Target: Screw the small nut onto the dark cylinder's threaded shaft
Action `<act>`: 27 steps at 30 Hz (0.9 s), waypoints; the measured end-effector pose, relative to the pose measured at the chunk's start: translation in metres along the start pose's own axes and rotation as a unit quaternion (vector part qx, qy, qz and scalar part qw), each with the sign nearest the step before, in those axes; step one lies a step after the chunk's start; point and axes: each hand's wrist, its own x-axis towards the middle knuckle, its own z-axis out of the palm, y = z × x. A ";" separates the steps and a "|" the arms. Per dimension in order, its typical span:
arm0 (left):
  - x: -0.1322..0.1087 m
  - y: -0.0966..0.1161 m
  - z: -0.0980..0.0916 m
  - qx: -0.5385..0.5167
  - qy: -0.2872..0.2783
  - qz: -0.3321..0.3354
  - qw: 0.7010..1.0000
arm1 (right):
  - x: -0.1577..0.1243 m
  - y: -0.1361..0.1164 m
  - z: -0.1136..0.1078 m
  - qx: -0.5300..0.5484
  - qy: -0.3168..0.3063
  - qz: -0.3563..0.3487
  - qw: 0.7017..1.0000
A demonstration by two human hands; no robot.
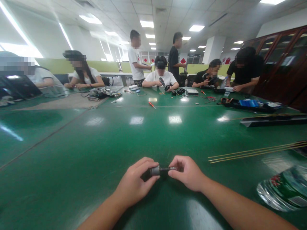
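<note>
Both my hands meet low in the middle of the green table (96, 150). My left hand (134, 183) is closed round the silver-grey end of a small cylindrical part (156, 170). My right hand (185, 172) pinches the thin dark shaft that sticks out of that part's right side. The part is held just above the tabletop, between the two hands. What sort of part it is I cannot make out.
Thin brass rods (256, 151) lie to the right, with a plastic bottle (285, 188) at the right edge and a long black strip (273, 120) beyond. A red-handled screwdriver (152, 104) lies mid-table. Several people work at the far side among tools and small devices.
</note>
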 end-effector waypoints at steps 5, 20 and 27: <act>-0.001 -0.002 0.000 0.003 -0.003 -0.004 1.000 | 0.000 0.000 -0.001 -0.003 0.001 -0.002 1.000; 0.002 0.002 -0.004 0.007 0.002 0.000 1.000 | 0.000 -0.003 -0.002 0.000 0.008 0.001 1.000; 0.001 -0.001 -0.004 0.015 0.001 -0.002 1.000 | 0.000 -0.001 -0.001 0.008 0.014 0.012 1.000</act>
